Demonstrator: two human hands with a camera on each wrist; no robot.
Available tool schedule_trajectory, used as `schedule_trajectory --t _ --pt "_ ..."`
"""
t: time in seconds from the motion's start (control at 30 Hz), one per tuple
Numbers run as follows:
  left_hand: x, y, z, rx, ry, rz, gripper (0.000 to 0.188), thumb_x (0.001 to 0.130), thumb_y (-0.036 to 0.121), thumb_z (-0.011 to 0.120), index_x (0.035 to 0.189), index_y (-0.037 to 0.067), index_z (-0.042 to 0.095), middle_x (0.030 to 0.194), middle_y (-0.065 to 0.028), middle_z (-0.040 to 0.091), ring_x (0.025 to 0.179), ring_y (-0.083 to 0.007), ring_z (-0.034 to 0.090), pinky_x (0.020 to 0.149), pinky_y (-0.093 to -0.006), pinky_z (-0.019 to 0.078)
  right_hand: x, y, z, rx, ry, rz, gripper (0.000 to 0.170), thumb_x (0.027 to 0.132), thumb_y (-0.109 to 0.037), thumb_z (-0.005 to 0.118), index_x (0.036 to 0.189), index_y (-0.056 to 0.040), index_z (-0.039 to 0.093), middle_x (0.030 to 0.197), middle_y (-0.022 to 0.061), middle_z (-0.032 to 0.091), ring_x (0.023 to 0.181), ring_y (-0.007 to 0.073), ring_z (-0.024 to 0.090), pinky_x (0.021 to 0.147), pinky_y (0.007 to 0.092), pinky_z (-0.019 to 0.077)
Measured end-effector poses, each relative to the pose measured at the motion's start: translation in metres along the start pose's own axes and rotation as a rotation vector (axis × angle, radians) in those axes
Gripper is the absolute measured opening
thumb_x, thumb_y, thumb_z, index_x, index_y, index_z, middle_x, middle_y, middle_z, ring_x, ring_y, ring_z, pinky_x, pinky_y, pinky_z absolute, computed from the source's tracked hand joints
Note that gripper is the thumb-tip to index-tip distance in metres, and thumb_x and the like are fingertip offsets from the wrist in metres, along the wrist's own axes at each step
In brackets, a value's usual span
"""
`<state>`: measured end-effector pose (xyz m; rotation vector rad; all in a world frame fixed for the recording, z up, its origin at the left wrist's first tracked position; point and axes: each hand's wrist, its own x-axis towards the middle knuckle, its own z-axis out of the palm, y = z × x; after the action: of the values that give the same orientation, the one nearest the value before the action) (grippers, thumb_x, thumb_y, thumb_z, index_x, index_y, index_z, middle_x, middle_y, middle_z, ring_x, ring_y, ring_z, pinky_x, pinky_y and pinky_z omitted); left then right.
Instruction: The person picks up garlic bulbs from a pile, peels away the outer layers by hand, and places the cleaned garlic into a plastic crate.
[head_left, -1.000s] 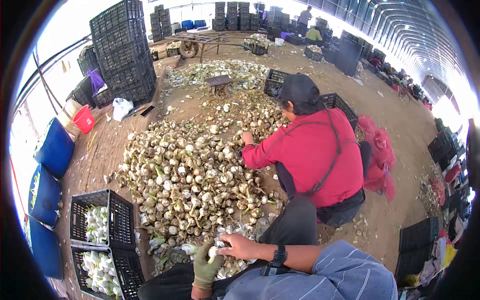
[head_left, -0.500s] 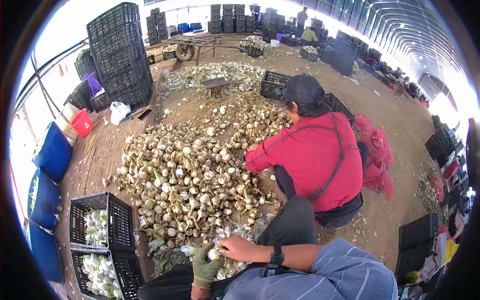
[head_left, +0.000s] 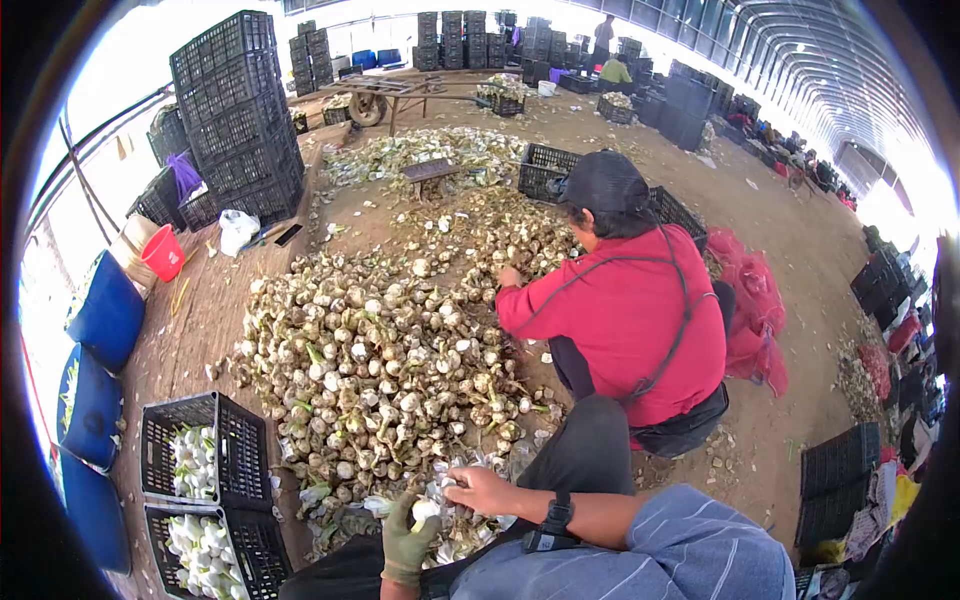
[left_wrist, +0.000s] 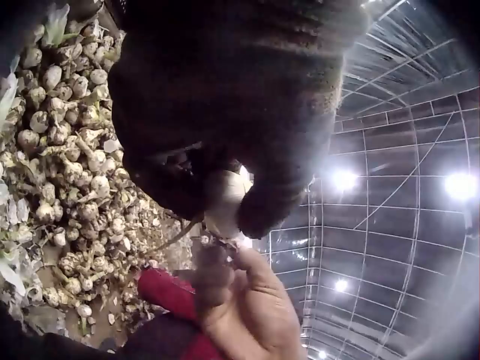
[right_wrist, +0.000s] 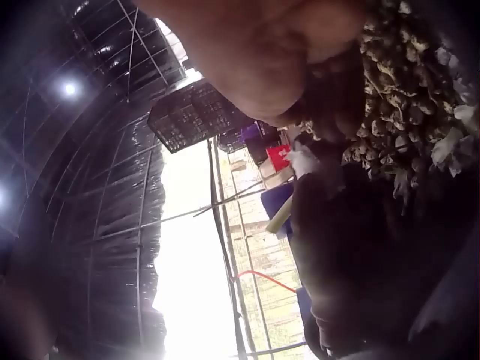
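My left hand (head_left: 408, 540), in a greenish work glove, grips a white garlic bulb (head_left: 426, 511) low in the head view. In the left wrist view the dark glove fills the top, with the pale bulb (left_wrist: 229, 199) showing between its fingers. My bare right hand (head_left: 490, 493) is close beside the bulb, thumb and fingertips pinched on whitish garlic skin (head_left: 440, 485). The right hand (left_wrist: 251, 304) also appears below the bulb in the left wrist view. A large heap of unpeeled garlic (head_left: 375, 370) spreads just beyond both hands.
Two black crates (head_left: 245, 455) of white peeled bulbs stand at the left, beside blue tubs (head_left: 90, 400). A person in a red top (head_left: 620, 320) squats close on the right at the heap. Stacked black crates (head_left: 235, 120) and a red bucket (head_left: 163, 253) are farther back left.
My right fingers have shifted a little off the bulb, leaving more of it in sight in my gloved hand. The squatting person's hand has moved over the heap. The head view has shifted slightly.
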<state>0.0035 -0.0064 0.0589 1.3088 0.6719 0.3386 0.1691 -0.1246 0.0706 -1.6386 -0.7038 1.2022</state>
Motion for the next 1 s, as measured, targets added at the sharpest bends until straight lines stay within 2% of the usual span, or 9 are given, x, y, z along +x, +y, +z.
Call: schedule_trajectory --t 0.2,0.33,0.37,0.57,0.63,0.7,0.77,0.87,1.0 --pt "0.002 -0.005 0.005 0.096 0.016 0.117 0.05 0.076 0.002 0.077 0.121 -0.003 0.057 0.105 -0.0069 0.065 0.094 -0.013 0.062 0.081 -0.0268 0.0516 -0.002 -0.005 0.004 -0.351 -0.008 -0.176 0.034 0.093 -0.031 0.064 0.101 0.0023 0.064 0.091 0.0217 0.067 0.085 0.0388 0.065 0.074 0.0459 0.0497" --pt "0.003 -0.009 0.004 0.129 0.049 0.127 0.049 0.075 0.002 0.079 0.119 -0.004 0.057 0.108 -0.0077 0.064 0.096 -0.0144 0.062 0.085 -0.028 0.0513 -0.005 -0.011 0.005 -0.487 0.035 -0.22 0.027 0.091 -0.025 0.063 0.099 0.0006 0.065 0.086 0.024 0.065 0.081 0.042 0.063 0.072 0.0492 0.0487" --pt "0.004 -0.015 0.006 -0.143 0.039 0.11 0.049 0.073 -0.001 0.078 0.118 -0.003 0.058 0.109 -0.0082 0.065 0.097 -0.0149 0.062 0.086 -0.0285 0.0512 -0.002 -0.006 0.007 -0.496 0.044 -0.211 0.028 0.091 -0.026 0.063 0.098 0.0006 0.065 0.085 0.0238 0.065 0.081 0.0422 0.063 0.072 0.0493 0.0487" --pt "0.013 -0.021 -0.005 0.037 -0.05 0.135 0.055 0.078 0.004 0.074 0.129 -0.004 0.055 0.115 -0.0104 0.064 0.103 -0.0192 0.062 0.091 -0.0323 0.0507 0.006 0.005 0.009 -0.537 0.112 -0.145 0.028 0.088 -0.025 0.062 0.084 0.0024 0.06 0.07 0.0212 0.059 0.065 0.0302 0.062 0.061 0.045 0.0454" --pt "0.006 0.008 0.001 0.152 -0.003 0.121 0.059 0.08 0.007 0.072 0.134 -0.006 0.052 0.115 -0.01 0.064 0.104 -0.0165 0.061 0.091 -0.0287 0.0494 0.008 0.004 0.011 -0.379 0.123 -0.108 0.028 0.087 -0.025 0.062 0.081 0.0025 0.058 0.067 0.0157 0.058 0.064 0.021 0.06 0.061 0.0425 0.0452" --pt "0.001 0.013 -0.002 -0.151 -0.01 -0.041 0.057 0.084 0.005 0.065 0.137 -0.006 0.049 0.117 -0.0093 0.063 0.103 -0.0152 0.06 0.089 -0.0269 0.0488 0.009 0.007 0.009 -0.253 0.094 -0.253 0.029 0.09 -0.026 0.062 0.091 0.0033 0.063 0.064 0.0102 0.055 0.055 0.0144 0.046 0.054 0.0401 0.0418" --pt "0.007 -0.003 -0.002 -0.484 -0.009 -0.026 0.056 0.085 0.004 0.054 0.139 -0.006 0.046 0.112 -0.0077 0.063 0.096 -0.0145 0.06 0.086 -0.0256 0.0487 0.006 0.01 0.011 0.145 -0.026 -0.063 0.028 0.093 -0.022 0.063 0.1 0.0056 0.06 0.069 0.0076 0.059 0.053 0.0132 0.047 0.05 0.0363 0.0417" --pt "0.012 -0.004 -0.007 -0.499 -0.081 -0.009 0.061 0.08 0.005 0.051 0.14 -0.005 0.045 0.111 -0.0086 0.063 0.097 -0.0169 0.061 0.087 -0.0295 0.0495 0.006 -0.001 0.01 0.424 -0.132 0.107 0.026 0.095 -0.019 0.063 0.106 0.0043 0.058 0.073 0.0061 0.062 0.05 0.0115 0.049 0.047 0.0325 0.0422" --pt "0.011 -0.003 -0.012 -1.063 -0.262 -0.074 0.056 0.081 0.008 0.056 0.135 -0.007 0.049 0.121 -0.0136 0.062 0.112 -0.021 0.059 0.095 -0.0333 0.0489 0.003 -0.005 0.012 0.838 -0.264 0.095 0.014 0.094 -0.019 0.06 0.09 -0.0052 0.06 0.061 -0.0011 0.048 0.048 0.008 0.043 0.041 0.0244 0.0376"
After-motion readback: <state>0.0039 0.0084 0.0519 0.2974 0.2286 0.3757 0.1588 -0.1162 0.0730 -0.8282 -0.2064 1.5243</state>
